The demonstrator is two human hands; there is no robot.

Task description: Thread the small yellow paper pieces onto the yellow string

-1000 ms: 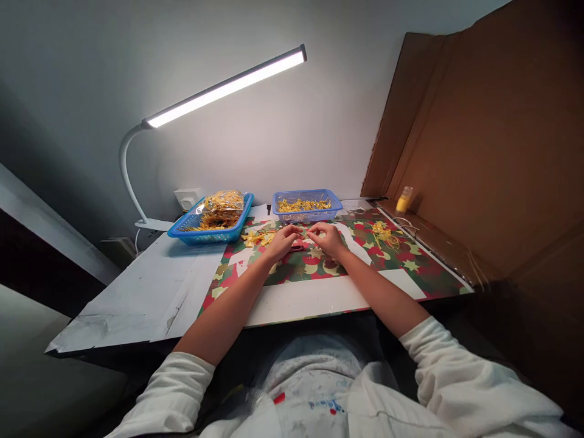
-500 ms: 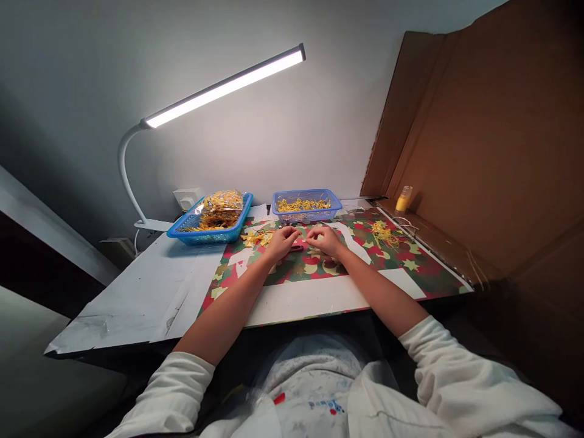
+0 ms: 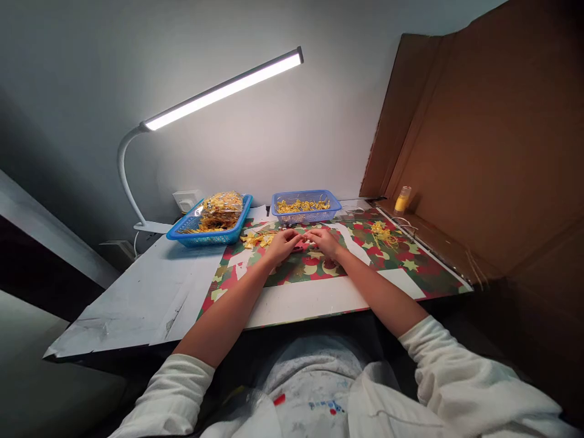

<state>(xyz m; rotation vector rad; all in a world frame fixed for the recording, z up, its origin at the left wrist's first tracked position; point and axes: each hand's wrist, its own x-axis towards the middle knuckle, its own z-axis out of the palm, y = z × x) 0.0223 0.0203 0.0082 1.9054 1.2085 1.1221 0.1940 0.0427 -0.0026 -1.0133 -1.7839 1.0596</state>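
Observation:
Over the red and green patterned sheet [image 3: 314, 271], my left hand [image 3: 283, 243] and my right hand [image 3: 323, 241] meet at the fingertips. Both are closed in a pinch, and whatever lies between the fingers is too small to make out. Just left of my left hand is a small heap of yellow pieces [image 3: 256, 239]. A dark red item lies under the fingers, partly hidden. Farther right on the sheet sits a bundle of yellow pieces with thin strings [image 3: 384, 233].
A blue basket [image 3: 207, 239] with yellow pieces and a clear bag stands back left. Behind my hands is a purple-blue basket [image 3: 306, 215] of yellow pieces. A lit lamp [image 3: 223, 91] hangs above. A small yellow-filled jar [image 3: 402, 201] stands by the cardboard [image 3: 493, 134] at right.
My fingertips have come closer together, with my right hand shifted slightly left. Both hands remain pinched, and the baskets and heaps have stayed in place.

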